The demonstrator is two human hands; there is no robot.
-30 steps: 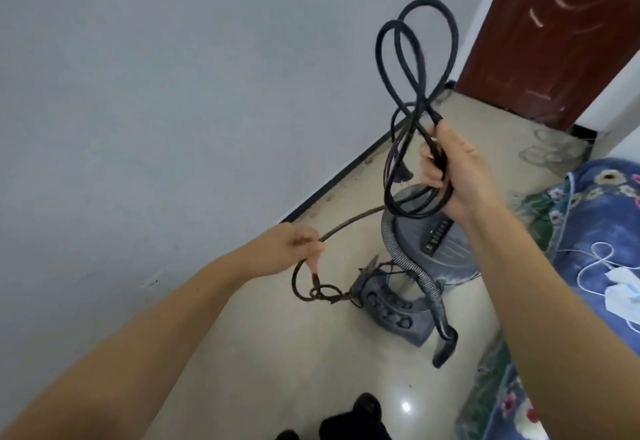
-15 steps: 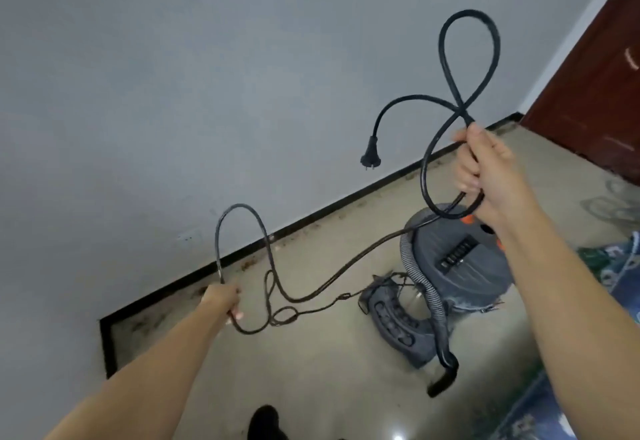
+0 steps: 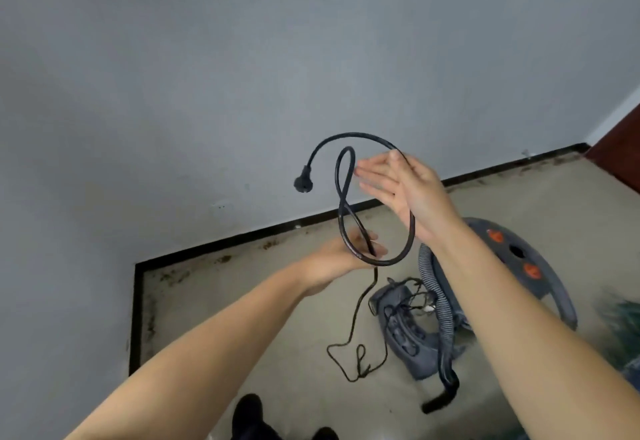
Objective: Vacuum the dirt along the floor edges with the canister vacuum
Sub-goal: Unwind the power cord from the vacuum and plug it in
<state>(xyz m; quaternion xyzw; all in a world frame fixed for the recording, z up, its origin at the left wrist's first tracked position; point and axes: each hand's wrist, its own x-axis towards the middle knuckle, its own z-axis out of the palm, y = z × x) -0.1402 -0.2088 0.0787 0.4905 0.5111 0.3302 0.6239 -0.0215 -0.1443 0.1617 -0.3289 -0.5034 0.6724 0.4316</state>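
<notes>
- Fingers of the right hand [image 3: 401,190] are straight and spread, with the black power cord [image 3: 410,231] draped over the hand near the thumb.
- Left hand [image 3: 341,256] sits lower, gripping the cord where its loops cross.
- Plug [image 3: 303,181] hangs in the air left of the right hand.
- Cord drops from the left hand to a loose tangle on the floor [image 3: 242,318].
- Canister vacuum [image 3: 526,266] stands on the floor under the right forearm, its ribbed hose [image 3: 441,304] curling forward.
- Dirt [image 3: 221,259] lies along the black baseboard [image 3: 194,252].
</notes>
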